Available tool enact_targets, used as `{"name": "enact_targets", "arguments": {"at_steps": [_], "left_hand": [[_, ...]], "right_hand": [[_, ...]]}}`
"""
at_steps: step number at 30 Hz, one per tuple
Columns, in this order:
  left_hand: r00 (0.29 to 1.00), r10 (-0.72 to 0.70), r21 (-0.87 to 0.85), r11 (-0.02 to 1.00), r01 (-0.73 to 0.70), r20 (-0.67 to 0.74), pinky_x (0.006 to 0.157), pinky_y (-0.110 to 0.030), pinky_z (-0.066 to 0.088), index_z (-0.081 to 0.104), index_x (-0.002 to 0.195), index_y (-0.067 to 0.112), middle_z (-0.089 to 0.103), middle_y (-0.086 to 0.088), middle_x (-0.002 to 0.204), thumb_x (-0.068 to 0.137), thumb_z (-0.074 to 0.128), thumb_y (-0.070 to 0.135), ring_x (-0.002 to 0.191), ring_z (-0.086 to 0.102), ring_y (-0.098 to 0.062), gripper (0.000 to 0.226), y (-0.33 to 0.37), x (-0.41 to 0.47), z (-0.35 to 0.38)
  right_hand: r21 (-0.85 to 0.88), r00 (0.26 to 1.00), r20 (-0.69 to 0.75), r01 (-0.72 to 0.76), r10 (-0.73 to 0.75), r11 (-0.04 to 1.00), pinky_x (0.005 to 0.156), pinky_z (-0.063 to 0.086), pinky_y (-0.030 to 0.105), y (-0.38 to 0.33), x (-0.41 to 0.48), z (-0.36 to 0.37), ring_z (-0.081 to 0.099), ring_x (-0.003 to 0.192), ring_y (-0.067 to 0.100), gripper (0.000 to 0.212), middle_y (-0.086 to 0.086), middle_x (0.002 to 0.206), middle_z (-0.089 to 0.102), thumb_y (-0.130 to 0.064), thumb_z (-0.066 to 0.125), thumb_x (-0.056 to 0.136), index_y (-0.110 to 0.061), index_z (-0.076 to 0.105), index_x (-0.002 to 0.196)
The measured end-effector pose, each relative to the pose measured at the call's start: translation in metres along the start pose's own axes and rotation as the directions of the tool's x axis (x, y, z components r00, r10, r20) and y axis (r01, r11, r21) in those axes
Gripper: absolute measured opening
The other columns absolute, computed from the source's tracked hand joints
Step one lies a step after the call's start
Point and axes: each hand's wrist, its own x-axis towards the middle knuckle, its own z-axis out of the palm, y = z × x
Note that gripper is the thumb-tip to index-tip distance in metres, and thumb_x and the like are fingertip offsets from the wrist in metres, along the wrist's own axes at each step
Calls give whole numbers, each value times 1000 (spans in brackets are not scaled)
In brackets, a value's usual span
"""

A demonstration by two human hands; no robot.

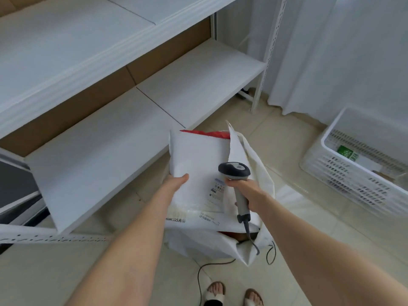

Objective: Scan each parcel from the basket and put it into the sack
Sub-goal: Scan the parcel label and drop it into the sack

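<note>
The white parcel (198,155) lies flat above the open mouth of the sack (258,168), which stands on the floor (287,140) in the near middle. The left hand (176,182) pinches its near left edge with the thumb on top; the fingers below are hidden. The right hand (249,193) grips the handle of the scanner (235,171), whose head is just beside the printed label (217,187).

I judge that the scan is happening or just made, and the drop is not yet done. The basket (318,166) at the right holds at least one green-printed item (346,152), so work is left. The parcel covers most of the sack's inside; only a red packet (212,134) shows at the far side. The frame cuts off the basket.
</note>
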Motion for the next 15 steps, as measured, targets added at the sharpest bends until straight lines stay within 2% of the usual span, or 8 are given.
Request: {"name": "enact_targets", "arguments": {"at_steps": [2,4,5,8,10,12,13,15], "left_hand": [[999,-1,87,996,5,-42,85,-31,47,48,131,8,61,-8,116,81,70,39,96,59,-24,62,-12,9,8],[998,-19,100,995,25,-66,91,-34,49,47,135,13,62,-6,124,62,70,56,102,61,-25,88,-29,26,12],[997,-20,104,994,28,-78,94,-35,49,45,138,16,61,-4,126,60,66,59,105,61,-26,92,-36,31,13],[990,-60,22,998,64,-124,100,-36,44,45,139,21,56,-6,133,89,45,50,116,56,-30,58,-40,33,11],[956,-135,-5,990,138,-260,98,-37,45,56,130,13,57,-14,128,97,35,38,114,56,-33,47,-58,54,3],[892,-251,-1,963,271,-375,95,-41,49,62,122,9,58,-16,123,91,39,38,108,58,-34,49,-95,87,-12],[870,-308,-28,946,323,-386,94,-42,50,61,123,7,57,-17,124,89,42,34,107,59,-35,47,-111,98,-15],[872,-377,-143,926,349,-311,93,-38,50,55,127,3,57,-19,127,90,50,20,111,59,-34,42,-118,81,-14]], "right_hand": [[0,1000,-9,16,-16,1000,57,42,27,2,13,8,50,65,17,11,5,79,54,-14,70,87,-13,59,88],[-4,999,-7,35,-35,999,52,43,24,4,25,17,52,58,13,11,5,78,60,-11,69,87,-12,59,82],[-25,1000,0,30,-30,999,51,43,24,5,29,22,52,57,13,11,6,79,62,-11,69,86,-10,59,81],[-77,997,73,10,-5,997,53,45,26,8,39,43,51,58,16,18,9,78,56,-15,74,83,-6,61,92],[-107,997,82,6,3,994,61,48,29,12,46,56,52,63,16,19,7,78,55,-16,76,82,-8,61,91],[-139,998,59,18,-10,990,75,48,34,16,53,64,54,71,16,17,2,78,57,-17,76,81,-14,60,84],[-140,999,46,19,-13,990,81,49,37,18,57,66,56,75,17,18,2,80,58,-18,77,81,-16,59,84],[-133,1000,28,10,-7,991,88,51,40,20,65,68,59,82,21,20,4,85,61,-21,78,79,-16,60,86]]}}
